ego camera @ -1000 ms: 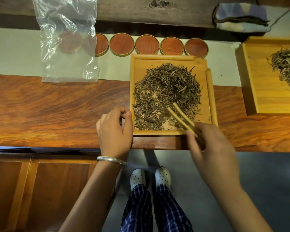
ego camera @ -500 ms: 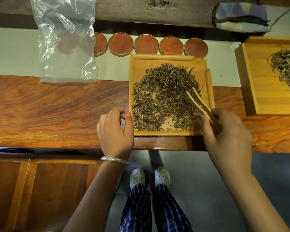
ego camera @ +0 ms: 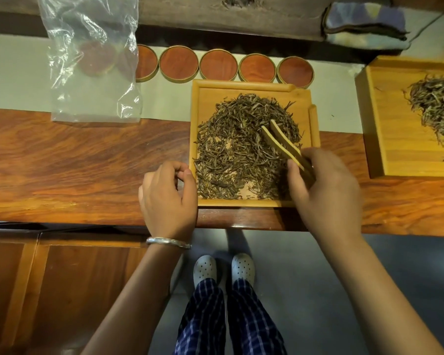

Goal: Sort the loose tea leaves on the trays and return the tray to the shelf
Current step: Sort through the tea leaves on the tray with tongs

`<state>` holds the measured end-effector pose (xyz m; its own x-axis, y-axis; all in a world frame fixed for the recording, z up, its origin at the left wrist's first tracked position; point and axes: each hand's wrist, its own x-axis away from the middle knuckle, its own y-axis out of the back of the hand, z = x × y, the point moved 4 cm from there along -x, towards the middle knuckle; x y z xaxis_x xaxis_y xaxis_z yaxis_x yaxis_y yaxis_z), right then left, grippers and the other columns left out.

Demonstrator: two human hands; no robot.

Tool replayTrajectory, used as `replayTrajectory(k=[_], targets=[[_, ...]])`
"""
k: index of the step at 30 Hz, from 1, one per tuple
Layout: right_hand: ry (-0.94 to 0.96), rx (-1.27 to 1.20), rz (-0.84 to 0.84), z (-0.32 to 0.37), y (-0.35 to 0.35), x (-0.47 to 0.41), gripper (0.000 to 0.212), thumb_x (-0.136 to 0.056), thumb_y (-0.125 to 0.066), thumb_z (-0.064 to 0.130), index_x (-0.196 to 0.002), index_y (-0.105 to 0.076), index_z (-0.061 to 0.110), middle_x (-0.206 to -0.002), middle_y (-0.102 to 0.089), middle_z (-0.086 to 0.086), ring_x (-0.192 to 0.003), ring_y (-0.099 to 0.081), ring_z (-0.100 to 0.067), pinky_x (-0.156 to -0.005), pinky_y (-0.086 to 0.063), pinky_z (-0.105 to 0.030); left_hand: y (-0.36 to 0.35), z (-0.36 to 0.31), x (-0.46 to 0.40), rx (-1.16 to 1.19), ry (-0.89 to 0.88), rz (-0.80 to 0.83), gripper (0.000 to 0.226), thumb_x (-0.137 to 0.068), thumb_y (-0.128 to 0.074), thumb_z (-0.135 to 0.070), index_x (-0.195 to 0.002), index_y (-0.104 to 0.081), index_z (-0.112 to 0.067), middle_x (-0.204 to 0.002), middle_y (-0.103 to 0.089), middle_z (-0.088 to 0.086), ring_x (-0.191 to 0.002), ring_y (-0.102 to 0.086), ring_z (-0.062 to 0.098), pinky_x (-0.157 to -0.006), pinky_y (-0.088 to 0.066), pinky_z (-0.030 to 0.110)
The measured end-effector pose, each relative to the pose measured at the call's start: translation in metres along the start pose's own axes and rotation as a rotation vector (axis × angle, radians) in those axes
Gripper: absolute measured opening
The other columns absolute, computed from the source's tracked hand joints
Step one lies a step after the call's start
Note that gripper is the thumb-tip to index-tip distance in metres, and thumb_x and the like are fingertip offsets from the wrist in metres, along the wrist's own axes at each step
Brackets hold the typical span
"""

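Tea leaves point(ego camera: 244, 147) lie heaped in the square wooden tray point(ego camera: 251, 85) at centre frame on the bench point(ego camera: 75, 170). I see my right hand point(ego camera: 326, 190) gripping bamboo tongs point(ego camera: 282, 143), their tips apart over the heap; my left hand point(ego camera: 167, 198), fingers curled and holding nothing, rests beside the tray's lower left corner.

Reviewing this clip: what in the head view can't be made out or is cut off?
- Second tray: cut off by the right frame edge, so its full pile is unseen.
- Tongs: the handle end is hidden inside the right hand.
- Left hand: whether its curled fingertips pinch a leaf is too small to tell.
- Discs behind the plastic bag: blurred by the film; count unclear.
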<state>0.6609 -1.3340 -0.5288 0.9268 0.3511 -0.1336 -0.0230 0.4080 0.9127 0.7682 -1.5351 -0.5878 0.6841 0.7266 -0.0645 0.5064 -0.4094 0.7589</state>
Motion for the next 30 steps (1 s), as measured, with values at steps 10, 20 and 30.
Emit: replayTrajectory(k=[10,20,30], targets=[[0.054,0.037,0.066,-0.013,0.011,0.022,0.022,-0.091,-0.058,0.025,-0.104,-0.063,0.008,-0.086,-0.061,-0.009,-0.071,-0.059,-0.029,-0.051,-0.044,-0.032,-0.001,0.001,0.000,-0.008,-0.009,-0.003,0.013,-0.090,-0.043,-0.027,-0.084,-0.055,-0.024,-0.078,-0.051,-0.015,-0.081,-0.040,0.009,-0.073,-0.021,0.026],[0.089,0.048,0.018,0.009,-0.007,-0.026,0.028,-0.096,-0.050,0.031,-0.109,-0.060,0.009,-0.097,-0.062,-0.011,-0.083,-0.059,-0.030,-0.061,-0.042,-0.033,-0.001,0.002,-0.001,-0.016,-0.017,-0.013,0.014,-0.090,-0.044,-0.026,-0.086,-0.056,-0.023,-0.080,-0.051,-0.014,-0.081,-0.040,0.009,-0.074,-0.023,0.027],[0.073,0.043,0.117,-0.002,0.008,0.029,0.021,-0.092,-0.059,0.025,-0.105,-0.063,0.010,-0.088,-0.062,-0.006,-0.070,-0.059,-0.026,-0.054,-0.039,-0.026,-0.001,0.002,-0.001,-0.007,-0.019,-0.019,0.011,-0.091,-0.045,-0.024,-0.084,-0.055,-0.026,-0.078,-0.049,-0.016,-0.080,-0.040,0.008,-0.074,-0.024,0.027]])
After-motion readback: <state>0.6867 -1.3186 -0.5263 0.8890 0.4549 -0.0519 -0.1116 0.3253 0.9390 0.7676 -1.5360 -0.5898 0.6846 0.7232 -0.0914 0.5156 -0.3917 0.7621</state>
